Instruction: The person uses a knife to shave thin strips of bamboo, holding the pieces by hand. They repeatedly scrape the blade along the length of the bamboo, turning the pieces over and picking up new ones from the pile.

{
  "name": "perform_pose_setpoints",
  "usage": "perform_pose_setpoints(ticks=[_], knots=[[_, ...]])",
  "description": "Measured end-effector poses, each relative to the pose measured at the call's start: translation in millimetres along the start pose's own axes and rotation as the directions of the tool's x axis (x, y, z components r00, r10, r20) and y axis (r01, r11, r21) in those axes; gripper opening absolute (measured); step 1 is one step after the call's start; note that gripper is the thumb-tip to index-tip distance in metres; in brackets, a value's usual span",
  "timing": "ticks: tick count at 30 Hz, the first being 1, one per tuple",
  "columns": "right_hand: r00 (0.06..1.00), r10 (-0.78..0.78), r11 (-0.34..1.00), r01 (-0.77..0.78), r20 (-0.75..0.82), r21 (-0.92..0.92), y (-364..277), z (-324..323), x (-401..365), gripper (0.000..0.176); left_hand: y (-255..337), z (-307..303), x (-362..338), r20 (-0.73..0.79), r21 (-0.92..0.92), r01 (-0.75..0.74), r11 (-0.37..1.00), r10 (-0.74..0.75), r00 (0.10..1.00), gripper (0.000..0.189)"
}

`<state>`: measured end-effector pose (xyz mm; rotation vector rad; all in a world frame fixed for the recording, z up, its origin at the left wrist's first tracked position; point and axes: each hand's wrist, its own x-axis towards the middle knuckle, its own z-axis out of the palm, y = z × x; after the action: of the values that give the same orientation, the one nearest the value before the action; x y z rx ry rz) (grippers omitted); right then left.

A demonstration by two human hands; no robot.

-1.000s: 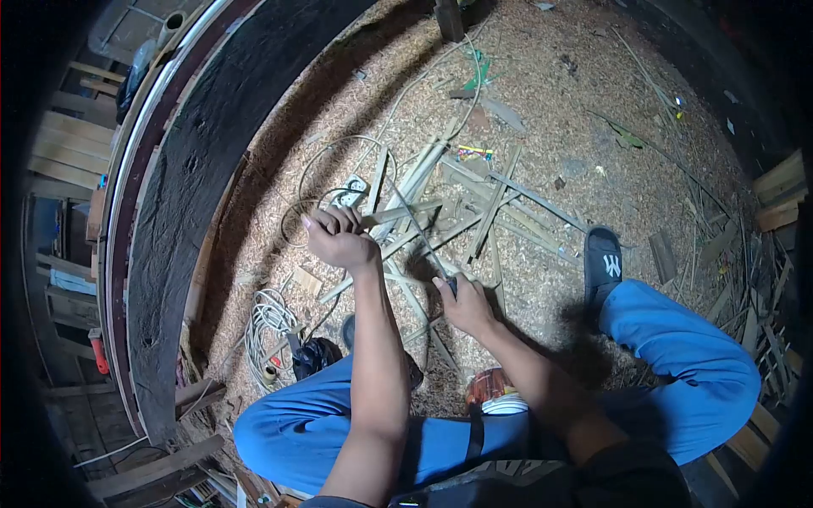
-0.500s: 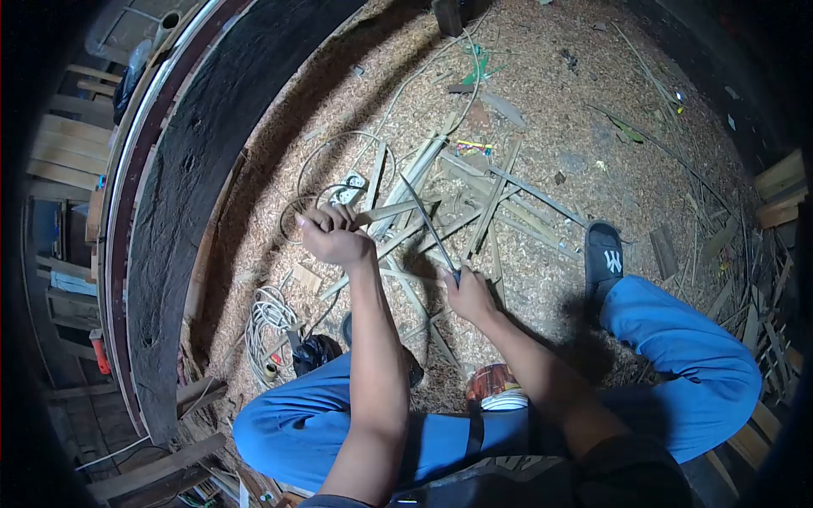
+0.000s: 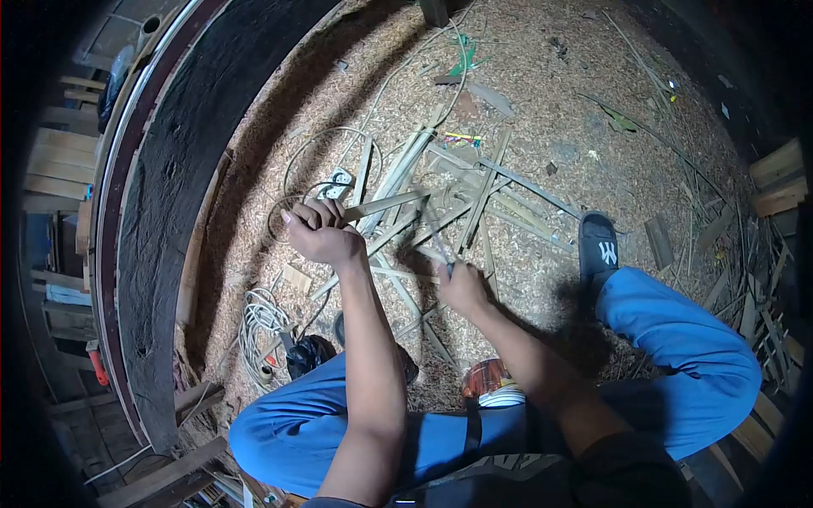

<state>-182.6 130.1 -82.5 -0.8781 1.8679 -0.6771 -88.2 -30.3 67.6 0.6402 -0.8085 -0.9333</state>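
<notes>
My left hand (image 3: 319,233) is closed around one end of a pale bamboo strip (image 3: 385,205) that points right over the floor. My right hand (image 3: 460,286) grips the handle of a long thin knife (image 3: 434,241); its blade is blurred and slants up and left toward the strip. Both hands hover above a scatter of split bamboo slats (image 3: 474,199) lying on wood shavings. My legs in blue trousers (image 3: 677,339) frame the spot, with a black sandal (image 3: 598,250) on my right foot.
A large dark curved wooden hull or rim (image 3: 178,169) sweeps along the left. A white power strip (image 3: 337,183) with looping cable, a coil of white rope (image 3: 258,326) and a black bag (image 3: 306,356) lie near my left leg. Planks (image 3: 779,182) are stacked at right.
The knife in my right hand has swung from pointing up-left toward the strip and is now blurred in motion. My left hand with the strip has shifted slightly left and up.
</notes>
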Motion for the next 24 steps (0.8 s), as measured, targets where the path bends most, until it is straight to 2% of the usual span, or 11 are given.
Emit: perform_pose_setpoints(ticks=[2, 4, 6, 7, 10, 12, 14, 18, 19, 21, 24], knots=[[0.999, -0.026, 0.998, 0.024, -0.04, -0.05, 2.5, -4.7, 5.0, 0.052, 0.6, -1.5, 2.8, -0.061, -0.062, 0.039, 0.997, -0.043, 0.997, 0.047], [0.996, -0.04, 0.994, 0.032, -0.08, -0.106, 6.2, -6.2, 3.3, 0.052, -0.8, 3.6, 5.0, -0.017, -0.046, 0.022, 0.999, -0.022, 1.0, 0.047], [0.977, -0.17, 0.983, 0.158, -0.127, -0.097, 11.7, -3.8, -10.0, 0.053, -3.8, 3.9, 1.8, 0.022, -0.031, 0.016, 0.999, -0.015, 1.0, 0.047], [0.998, 0.003, 1.0, -0.003, -0.056, -0.009, 7.8, -4.3, -3.0, 0.05, -3.9, 2.7, 2.5, 0.039, -0.022, 0.029, 0.999, -0.028, 0.999, 0.046], [0.996, 0.055, 0.997, -0.058, -0.069, -0.052, -0.4, -14.6, 2.7, 0.053, -1.2, 9.4, 2.5, 0.067, -0.022, 0.019, 1.0, -0.018, 0.998, 0.044], [0.993, 0.006, 0.997, -0.015, -0.121, -0.075, 1.3, -13.0, -2.2, 0.058, -2.1, 9.5, 0.9, 0.053, -0.026, 0.032, 0.999, -0.03, 0.998, 0.044], [0.989, 0.147, 0.987, -0.147, -0.003, -0.071, 0.0, -11.8, 0.9, 0.057, -3.6, 8.2, -1.4, 0.039, 0.013, 0.017, 1.0, -0.017, 0.999, 0.044], [0.992, 0.116, 0.99, -0.12, -0.054, -0.078, 0.2, -20.4, 2.5, 0.061, -1.0, 10.3, 3.3, -0.004, 0.01, 0.003, 1.0, -0.003, 1.0, 0.044], [0.992, 0.109, 0.99, -0.114, -0.061, -0.08, -3.3, -22.4, 0.2, 0.061, 0.7, 14.3, 2.9, -0.098, 0.036, -0.015, 0.999, 0.018, 0.995, 0.045], [0.997, 0.059, 0.998, -0.059, 0.044, -0.004, -18.1, -23.9, -10.3, 0.058, 5.2, 16.9, -2.6, -0.208, 0.084, -0.013, 0.996, 0.031, 0.978, 0.045], [0.979, -0.2, 0.971, 0.202, -0.025, 0.127, -53.4, -20.0, -30.5, 0.042, 13.0, 21.0, -15.5, -0.35, 0.139, 0.021, 0.99, 0.03, 0.936, 0.045]])
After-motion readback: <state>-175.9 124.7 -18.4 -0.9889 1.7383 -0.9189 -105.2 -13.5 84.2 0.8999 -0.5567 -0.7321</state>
